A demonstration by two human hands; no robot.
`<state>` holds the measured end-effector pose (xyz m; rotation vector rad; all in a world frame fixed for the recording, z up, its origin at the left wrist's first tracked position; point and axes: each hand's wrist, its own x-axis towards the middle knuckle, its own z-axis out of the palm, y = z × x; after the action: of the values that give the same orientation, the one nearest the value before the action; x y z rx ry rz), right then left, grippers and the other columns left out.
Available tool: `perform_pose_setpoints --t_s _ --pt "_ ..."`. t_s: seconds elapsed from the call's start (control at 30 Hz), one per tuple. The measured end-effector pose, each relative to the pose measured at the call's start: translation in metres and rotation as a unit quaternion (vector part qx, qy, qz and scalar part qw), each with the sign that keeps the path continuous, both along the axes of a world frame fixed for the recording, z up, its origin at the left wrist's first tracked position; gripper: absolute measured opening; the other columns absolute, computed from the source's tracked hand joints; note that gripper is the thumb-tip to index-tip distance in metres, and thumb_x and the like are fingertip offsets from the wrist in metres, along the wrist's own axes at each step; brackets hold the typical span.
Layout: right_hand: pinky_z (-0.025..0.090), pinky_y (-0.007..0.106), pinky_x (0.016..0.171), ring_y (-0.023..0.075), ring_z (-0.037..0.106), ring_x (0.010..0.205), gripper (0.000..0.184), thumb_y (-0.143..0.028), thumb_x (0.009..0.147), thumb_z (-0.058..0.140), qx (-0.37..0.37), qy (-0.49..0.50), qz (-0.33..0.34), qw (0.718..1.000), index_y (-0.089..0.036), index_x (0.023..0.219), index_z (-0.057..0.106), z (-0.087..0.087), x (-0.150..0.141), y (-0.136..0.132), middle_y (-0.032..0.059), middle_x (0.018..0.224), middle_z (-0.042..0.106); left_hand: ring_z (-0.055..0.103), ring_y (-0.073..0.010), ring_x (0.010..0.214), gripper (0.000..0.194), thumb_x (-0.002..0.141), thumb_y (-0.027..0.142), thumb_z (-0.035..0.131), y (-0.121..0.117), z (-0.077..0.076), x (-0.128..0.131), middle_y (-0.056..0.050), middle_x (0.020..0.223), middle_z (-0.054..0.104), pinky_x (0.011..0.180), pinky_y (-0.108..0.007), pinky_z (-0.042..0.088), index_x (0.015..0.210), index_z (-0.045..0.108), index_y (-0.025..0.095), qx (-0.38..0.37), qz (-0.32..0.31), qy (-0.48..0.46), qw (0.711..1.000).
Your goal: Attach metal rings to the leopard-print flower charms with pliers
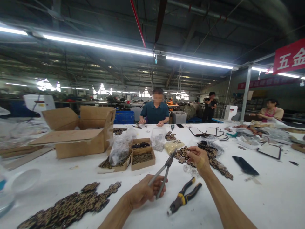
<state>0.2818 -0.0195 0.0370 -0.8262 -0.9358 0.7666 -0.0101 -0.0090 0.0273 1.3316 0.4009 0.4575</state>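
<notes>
A white tabletop (269, 198) is positioned beneath the left hand (146, 190) and the right hand (199, 158). High above the hands, light is supplied by a row of tube lamps (97, 44) below a dark, beamed roof (114, 17). Far beyond the hands, bright windows (46, 85) are lined up. Beyond and right of the right hand, a grey post (246, 92) is installed and a red, white-lettered banner (290, 56) is hung; blue crates (124, 117) are placed well beyond the left hand.

Left fingers (155, 184) curl inward; right fingers (194, 150) pinch.
</notes>
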Motion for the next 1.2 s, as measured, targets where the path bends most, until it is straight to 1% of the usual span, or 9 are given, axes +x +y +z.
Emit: perform_pose_setpoints --t_s 0.07,0.13,0.23,0.33,0.47,0.63,0.7,0.87,1.2 --pt "0.047 0.019 0.042 0.0104 0.055 0.052 0.035 -0.035 0.067 0.083 0.003 -0.007 -0.011 1.000 -0.013 0.090 0.067 -0.002 0.002 0.002 0.0011 0.066 0.063 0.060 -0.0227 0.085 0.070 0.041 -0.001 0.048 0.000 0.001 0.000 -0.010 0.091 0.068 0.080 -0.037 0.042 0.107 0.064 0.011 0.004 0.001 0.002 1.000" --pt "0.046 0.019 0.040 0.0089 0.052 0.050 0.035 -0.034 0.066 0.083 0.009 0.001 -0.016 1.000 -0.014 0.089 0.066 -0.003 0.003 0.004 -0.0008 0.065 0.061 0.060 -0.0224 0.084 0.068 0.041 -0.001 0.049 0.001 0.001 0.001 -0.009 0.091 0.068 0.079 -0.036 0.042 0.107 0.064 0.011 0.007 0.002 0.007 1.000" --pt "0.054 0.025 0.045 0.0135 0.058 0.060 0.046 -0.032 0.061 0.086 0.020 0.029 -0.021 0.999 -0.017 0.099 0.065 -0.002 0.001 0.003 0.0001 0.077 0.062 0.061 -0.0225 0.084 0.069 0.041 -0.001 0.049 0.001 -0.001 0.001 -0.009 0.091 0.068 0.077 -0.035 0.042 0.107 0.063 0.012 0.009 0.005 0.012 1.000" --pt "0.060 0.032 0.053 0.0182 0.064 0.071 0.056 -0.032 0.063 0.086 0.030 0.038 -0.013 0.999 -0.020 0.112 0.063 0.000 -0.001 0.000 0.0018 0.086 0.063 0.061 -0.0229 0.085 0.070 0.040 -0.002 0.048 0.002 -0.003 0.001 -0.010 0.092 0.068 0.076 -0.035 0.042 0.108 0.063 0.012 0.013 0.007 0.014 1.000" --pt "0.061 0.034 0.058 0.0184 0.065 0.071 0.041 -0.034 0.066 0.083 0.023 0.048 -0.020 0.998 -0.017 0.098 0.065 -0.001 -0.003 0.002 0.0029 0.084 0.066 0.061 -0.0232 0.084 0.071 0.041 -0.001 0.048 0.002 -0.003 0.001 -0.009 0.092 0.069 0.076 -0.036 0.042 0.108 0.064 0.013 0.017 0.006 0.015 1.000" --pt "0.054 0.022 0.048 0.0109 0.059 0.054 0.036 -0.033 0.065 0.084 0.028 0.081 -0.046 0.995 -0.016 0.088 0.061 -0.003 -0.008 0.008 -0.0021 0.067 0.062 0.061 -0.0234 0.084 0.069 0.040 -0.001 0.048 0.000 -0.002 0.000 -0.009 0.090 0.069 0.077 -0.036 0.042 0.106 0.065 0.013 0.008 0.012 0.014 1.000" --pt "0.056 0.025 0.050 0.0121 0.060 0.054 0.039 -0.034 0.064 0.085 0.037 0.095 -0.036 0.994 -0.017 0.089 0.060 -0.002 -0.012 0.007 -0.0016 0.069 0.063 0.061 -0.0233 0.083 0.068 0.041 -0.001 0.049 0.000 -0.002 0.000 -0.008 0.089 0.069 0.076 -0.035 0.041 0.105 0.065 0.013 0.005 0.018 0.015 1.000" --pt "0.062 0.034 0.059 0.0179 0.067 0.069 0.047 -0.035 0.065 0.084 0.053 0.095 -0.035 0.993 -0.017 0.102 0.062 0.003 -0.021 0.001 0.0038 0.086 0.068 0.061 -0.0226 0.082 0.068 0.040 -0.002 0.048 -0.001 -0.002 0.000 -0.009 0.090 0.069 0.072 -0.034 0.040 0.105 0.064 0.012 0.010 0.026 0.023 0.999" --pt "0.063 0.039 0.061 0.0180 0.066 0.066 0.041 -0.034 0.065 0.085 0.050 0.104 -0.056 0.992 -0.017 0.096 0.063 0.000 -0.021 0.002 0.0006 0.079 0.063 0.059 -0.0211 0.079 0.069 0.039 0.000 0.048 -0.004 -0.003 0.005 -0.007 0.086 0.068 0.070 -0.033 0.038 0.105 0.064 0.013 0.025 0.044 0.041 0.998"
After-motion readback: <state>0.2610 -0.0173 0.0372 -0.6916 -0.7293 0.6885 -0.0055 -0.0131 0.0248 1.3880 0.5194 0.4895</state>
